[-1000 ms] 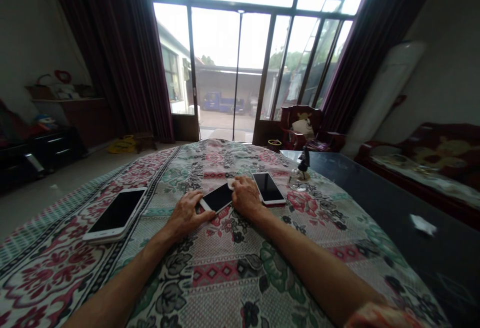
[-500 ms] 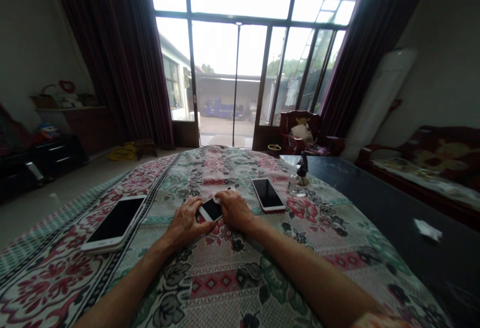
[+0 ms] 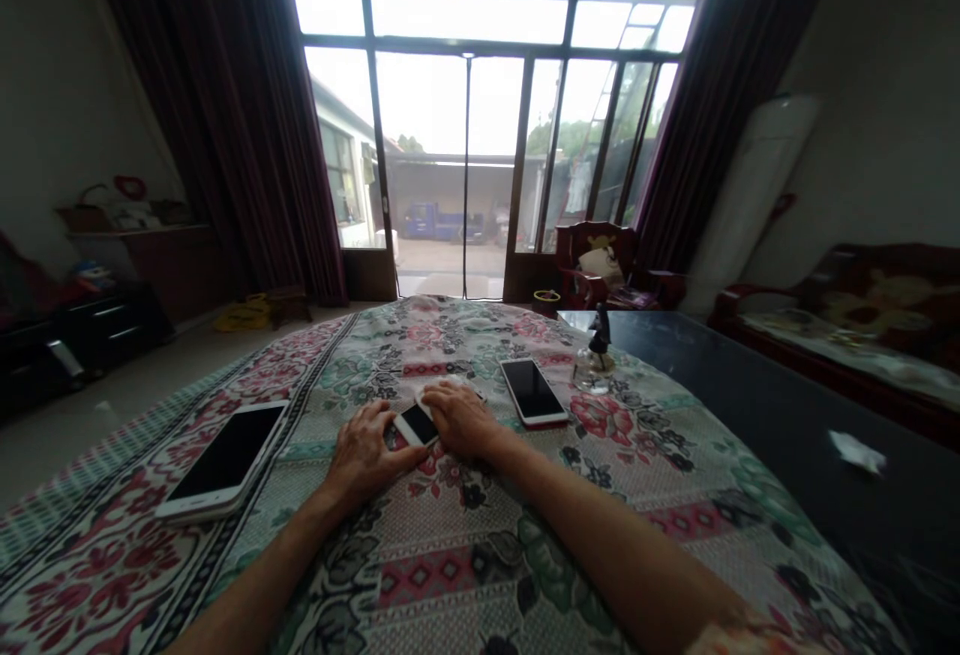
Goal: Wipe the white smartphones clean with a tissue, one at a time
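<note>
- The right hand [image 3: 461,418] has come in from the far end of a white smartphone [image 3: 416,424] toward the left hand [image 3: 364,445], so less of the black screen shows than a second ago.
- The left hand stays at the phone's near-left end, thumb and fingers closed on opposite edges; this looks like a steadying hold while the right hand passes over the glass.
- The phone lies on the floral tablecloth [image 3: 431,575], ahead at twelve o'clock from the wearer, between the two hands.
- A larger white phone [image 3: 225,460] lies between eight and nine o'clock from it, and another white-framed phone [image 3: 534,392] between two and three; both rest where they were, untouched.
- Past that, in the same direction, stands a clear bottle with a black top [image 3: 595,371].
- The right palm and fingers hide the phone's far half. Something whitish shows by the fingertips, too blurred to identify, so I cannot tell whether that hand grips anything.
- A crumpled white scrap [image 3: 857,452] at three o'clock is also blurred, and the frame cuts off both forearms.
</note>
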Tool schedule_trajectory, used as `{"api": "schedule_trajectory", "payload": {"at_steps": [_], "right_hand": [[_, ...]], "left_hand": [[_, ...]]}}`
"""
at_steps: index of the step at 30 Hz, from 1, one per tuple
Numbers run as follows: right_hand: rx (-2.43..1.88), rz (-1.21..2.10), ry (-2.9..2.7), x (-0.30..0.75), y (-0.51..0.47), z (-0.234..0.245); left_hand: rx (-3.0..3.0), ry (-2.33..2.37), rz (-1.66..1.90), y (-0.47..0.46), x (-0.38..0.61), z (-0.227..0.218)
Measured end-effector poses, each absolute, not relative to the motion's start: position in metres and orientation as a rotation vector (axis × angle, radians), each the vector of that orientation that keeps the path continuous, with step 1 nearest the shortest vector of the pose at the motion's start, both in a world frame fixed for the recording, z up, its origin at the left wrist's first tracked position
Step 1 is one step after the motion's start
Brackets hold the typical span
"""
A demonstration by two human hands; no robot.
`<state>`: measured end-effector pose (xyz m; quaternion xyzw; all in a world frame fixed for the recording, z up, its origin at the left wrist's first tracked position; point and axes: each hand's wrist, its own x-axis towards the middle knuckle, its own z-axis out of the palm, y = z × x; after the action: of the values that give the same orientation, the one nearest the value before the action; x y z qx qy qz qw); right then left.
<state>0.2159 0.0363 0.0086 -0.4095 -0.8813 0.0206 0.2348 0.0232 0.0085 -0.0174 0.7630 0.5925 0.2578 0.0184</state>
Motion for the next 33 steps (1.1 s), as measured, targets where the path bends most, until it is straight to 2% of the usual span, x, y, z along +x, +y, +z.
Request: {"api": "schedule_trajectory", "payload": {"at_steps": [9, 15, 19, 26, 33], "right_hand": [[-1.526, 0.032, -2.202, 0.236, 0.048, 0.008], [-1.633, -0.074, -2.167, 0.232, 0.035, 0.011], [-1.478, -0.113, -2.291, 0.219, 0.017, 0.012], [-0.983, 0.021, -2.517, 0.2, 0.001, 0.006], [-1.193, 0.075, -2.417, 0.211, 0.025, 0.01]], "left_hand": [[2.348, 1.836, 0.81, 0.009, 0.022, -0.017], [2.386, 1.776, 0.765, 0.012, 0.017, -0.013], [2.426, 1.742, 0.789, 0.013, 0.015, -0.013], [2.422, 1.748, 0.808, 0.014, 0.015, -0.018], [2.436, 1.742, 0.755, 0.014, 0.015, -0.015]]}}
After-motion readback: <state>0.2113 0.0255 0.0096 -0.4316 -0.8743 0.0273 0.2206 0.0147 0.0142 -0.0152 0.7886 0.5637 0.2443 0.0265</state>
